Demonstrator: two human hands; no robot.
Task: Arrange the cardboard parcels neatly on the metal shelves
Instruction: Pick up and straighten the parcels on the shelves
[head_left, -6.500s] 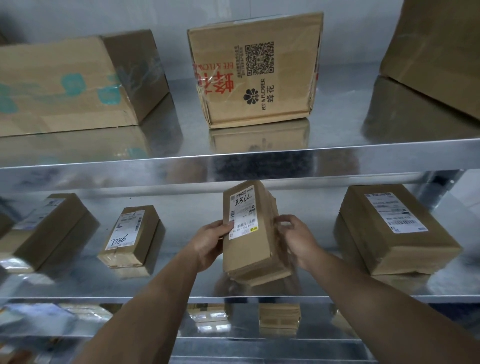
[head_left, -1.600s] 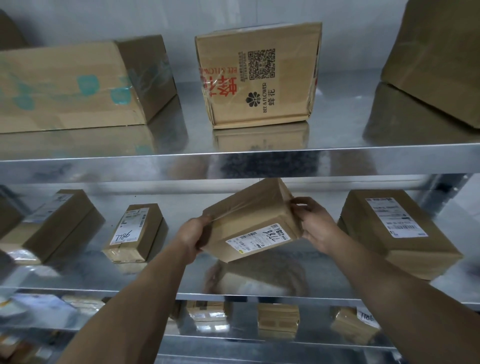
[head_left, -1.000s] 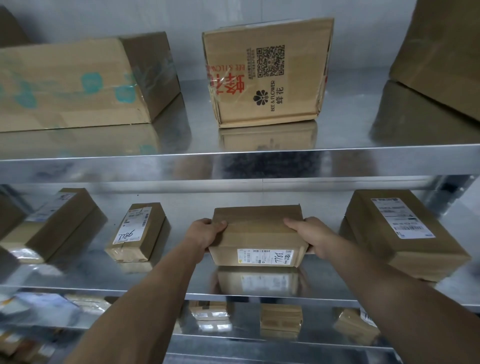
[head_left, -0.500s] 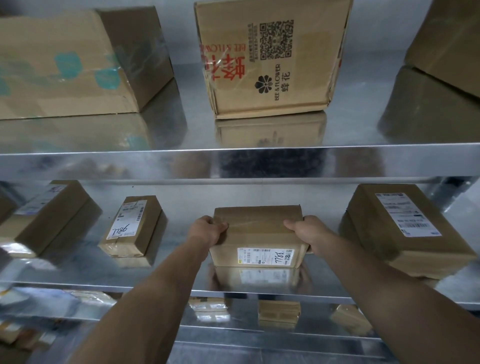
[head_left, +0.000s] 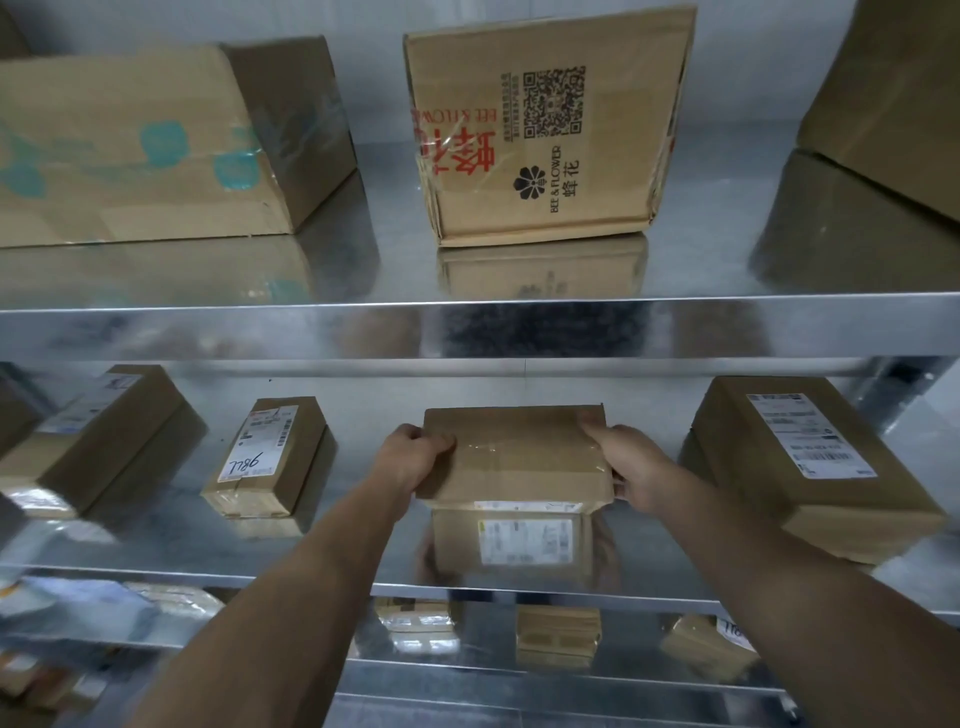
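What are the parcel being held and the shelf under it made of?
The parcel looks like matte brown cardboard, sealed with glossy clear tape that glints on top. The shelf looks like bare sheet metal, perhaps galvanised steel: silvery, shiny enough to mirror the parcel.

Pale grey wall (head_left: 369, 62) at back, shiny metal shelves (head_left: 208, 332) w/ reflections, dim light

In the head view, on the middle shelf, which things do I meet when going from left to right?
long parcel → small parcel with handwritten number → left hand → parcel held in both hands → right hand → large labelled parcel
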